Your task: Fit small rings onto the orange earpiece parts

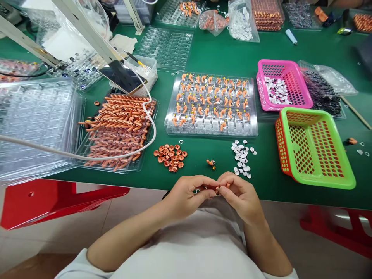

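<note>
At the table's front edge, my left hand (190, 195) and my right hand (240, 195) meet, fingertips pinched on a small orange part (217, 189). Its exact shape is mostly hidden by the fingers. Just beyond them lies a small curved orange piece (209, 162) with a yellow bit beside it. Orange cup-shaped caps (171, 157) are heaped to the left, and small white discs (241, 158) are scattered to the right. Further back, a clear compartment tray (209, 128) holds rows of curved orange pieces with yellow tips.
To the right stand a green basket (328, 176) and a pink basket (286, 66) with white discs inside. On the left are a tray of long orange parts (122, 124), a phone (124, 79), stacked clear trays (35, 128) and a white cable (116, 157). Red stools (37, 201) flank me.
</note>
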{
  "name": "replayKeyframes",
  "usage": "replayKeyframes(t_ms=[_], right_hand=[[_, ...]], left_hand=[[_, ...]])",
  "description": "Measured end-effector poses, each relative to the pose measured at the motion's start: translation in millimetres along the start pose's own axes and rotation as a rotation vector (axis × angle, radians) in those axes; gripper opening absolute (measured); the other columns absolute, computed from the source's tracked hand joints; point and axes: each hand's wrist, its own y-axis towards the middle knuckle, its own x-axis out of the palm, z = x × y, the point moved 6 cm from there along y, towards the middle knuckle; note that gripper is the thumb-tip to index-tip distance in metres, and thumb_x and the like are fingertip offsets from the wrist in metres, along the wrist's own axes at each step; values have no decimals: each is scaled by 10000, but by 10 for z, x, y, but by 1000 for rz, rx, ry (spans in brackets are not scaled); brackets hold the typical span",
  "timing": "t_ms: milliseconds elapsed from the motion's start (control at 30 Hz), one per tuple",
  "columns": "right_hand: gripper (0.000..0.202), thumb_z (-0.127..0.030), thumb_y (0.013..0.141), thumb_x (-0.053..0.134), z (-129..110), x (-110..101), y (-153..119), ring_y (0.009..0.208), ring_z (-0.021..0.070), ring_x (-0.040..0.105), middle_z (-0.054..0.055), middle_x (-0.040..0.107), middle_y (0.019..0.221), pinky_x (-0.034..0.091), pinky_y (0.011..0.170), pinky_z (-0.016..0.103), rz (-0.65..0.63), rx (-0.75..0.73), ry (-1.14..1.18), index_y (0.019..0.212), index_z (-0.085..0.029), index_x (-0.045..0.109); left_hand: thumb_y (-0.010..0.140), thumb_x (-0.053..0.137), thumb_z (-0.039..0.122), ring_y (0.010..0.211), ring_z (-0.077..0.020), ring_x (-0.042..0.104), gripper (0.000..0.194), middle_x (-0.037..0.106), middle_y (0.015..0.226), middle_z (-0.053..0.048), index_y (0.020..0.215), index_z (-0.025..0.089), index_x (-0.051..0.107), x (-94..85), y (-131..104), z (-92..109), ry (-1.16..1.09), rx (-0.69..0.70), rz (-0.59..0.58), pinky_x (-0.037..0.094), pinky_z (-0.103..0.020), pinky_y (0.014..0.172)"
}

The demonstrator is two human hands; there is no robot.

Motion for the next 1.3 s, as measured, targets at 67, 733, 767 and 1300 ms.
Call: replayKeyframes(t_ms=[67,733,767,1300], right_hand=[[103,-321,901,615,20,8,5,757,153,567,23,585,869,495,670,280,-39,9,93,858,-228,623],[209,-414,845,677,125,119,74,692,142,523,21,527,838,461,559,255,-90,131,418,845,-208,640],[192,-399,860,664,125,116,71,696,141,523,20,526,840,459,563,254,-87,115,403,852,-209,640],[46,-213,903,572,-185,66,32,738,131,559,3,578,863,489,659,246,66,-85,-258,934,-238,596]], left_hand=[[870,648,243,747,-169,704,177,772,881,-69,992,176,757,-10,-3,83,61,93,20,543,-257,724],[868,641,257,686,-159,694,184,756,798,-61,963,144,752,63,4,164,98,160,109,551,-257,692],[863,644,251,689,-158,695,184,758,803,-59,970,145,750,57,4,159,82,161,109,554,-254,690],[837,628,263,801,-197,707,198,741,914,-86,960,134,712,-3,26,-185,-191,-135,114,615,-316,731]])
